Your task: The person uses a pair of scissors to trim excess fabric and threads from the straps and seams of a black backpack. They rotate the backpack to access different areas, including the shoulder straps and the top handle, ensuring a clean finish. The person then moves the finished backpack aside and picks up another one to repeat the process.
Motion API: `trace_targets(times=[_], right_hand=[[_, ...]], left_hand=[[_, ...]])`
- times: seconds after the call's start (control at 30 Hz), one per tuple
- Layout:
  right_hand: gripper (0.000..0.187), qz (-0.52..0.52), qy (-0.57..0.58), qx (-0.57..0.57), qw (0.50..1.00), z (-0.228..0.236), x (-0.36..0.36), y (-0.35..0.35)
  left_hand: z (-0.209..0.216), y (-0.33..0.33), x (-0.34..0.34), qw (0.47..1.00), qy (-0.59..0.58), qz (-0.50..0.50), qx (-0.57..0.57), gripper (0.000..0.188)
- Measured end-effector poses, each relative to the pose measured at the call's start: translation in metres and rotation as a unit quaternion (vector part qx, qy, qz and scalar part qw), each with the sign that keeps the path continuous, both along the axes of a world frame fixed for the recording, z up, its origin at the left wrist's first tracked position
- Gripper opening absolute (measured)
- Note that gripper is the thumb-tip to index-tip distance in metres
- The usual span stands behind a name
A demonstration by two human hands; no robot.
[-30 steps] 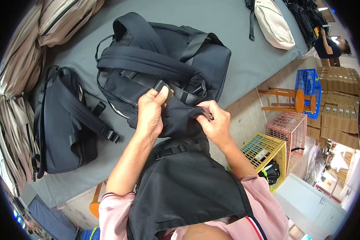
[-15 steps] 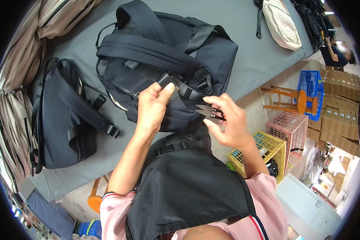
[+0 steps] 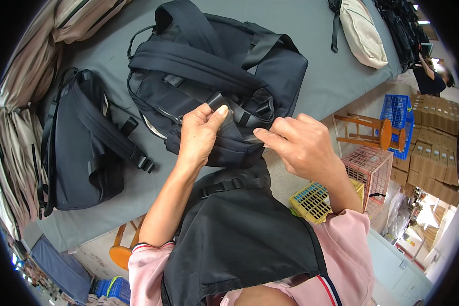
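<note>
A large dark navy backpack (image 3: 188, 81) lies on the table right before me, its padded straps uppermost. My left hand (image 3: 201, 130) pinches the folded end of a black webbing strap (image 3: 217, 101) between thumb and fingers over the bag's near side. Just to the right, my right hand (image 3: 303, 145) is closed with its back turned up. It hides most of the thread snips it holds; a bit of blade (image 3: 250, 138) shows past the fingertips, close to the bag's fabric.
A smaller dark bag (image 3: 89, 148) lies on the grey table (image 3: 311, 92) at left, beside piled beige bags (image 3: 30, 81). A cream bag (image 3: 363, 35) lies far right. Beyond the table edge stand a wooden stool (image 3: 382, 133), a yellow crate (image 3: 313, 201), a pink crate (image 3: 367, 171) and stacked cartons (image 3: 436, 148).
My right hand has rolled over, so its back faces up and the snips, plainly visible before, are mostly covered. My left hand keeps its pinch on the strap.
</note>
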State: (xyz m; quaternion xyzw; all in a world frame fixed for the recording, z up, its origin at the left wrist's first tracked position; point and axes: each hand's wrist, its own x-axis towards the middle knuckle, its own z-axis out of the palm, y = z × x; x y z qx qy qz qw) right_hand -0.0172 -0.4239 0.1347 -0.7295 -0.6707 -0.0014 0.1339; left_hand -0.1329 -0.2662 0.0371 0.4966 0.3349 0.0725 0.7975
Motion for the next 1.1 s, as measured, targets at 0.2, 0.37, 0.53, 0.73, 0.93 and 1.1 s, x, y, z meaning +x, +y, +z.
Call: trace_targets(times=[0.2,0.37,0.53,0.73,0.93,1.1], right_hand=[[0.032,-0.048,0.037,0.043,0.997,-0.007,-0.003,-0.013],[0.032,-0.017,0.014,0.012,1.000,-0.004,-0.003,-0.009],[0.031,-0.054,0.016,0.022,0.998,-0.004,-0.005,-0.010],[0.037,-0.201,0.263,0.073,0.941,-0.022,-0.025,-0.014],[0.036,-0.225,0.284,0.123,0.924,-0.067,-0.040,-0.018],[0.034,-0.127,0.297,0.188,0.927,-0.058,-0.068,-0.011]], left_hand=[[0.004,0.002,0.001,1.000,0.012,-0.016,0.022,0.020],[0.001,0.002,-0.001,1.000,0.016,-0.013,0.019,0.021],[0.004,0.000,0.000,0.999,0.023,-0.008,0.025,0.020],[0.011,-0.004,-0.003,1.000,0.015,0.006,0.020,0.020],[0.019,-0.011,-0.003,0.998,-0.031,0.043,0.023,0.022],[0.059,-0.001,-0.054,0.991,-0.123,0.039,0.038,0.023]])
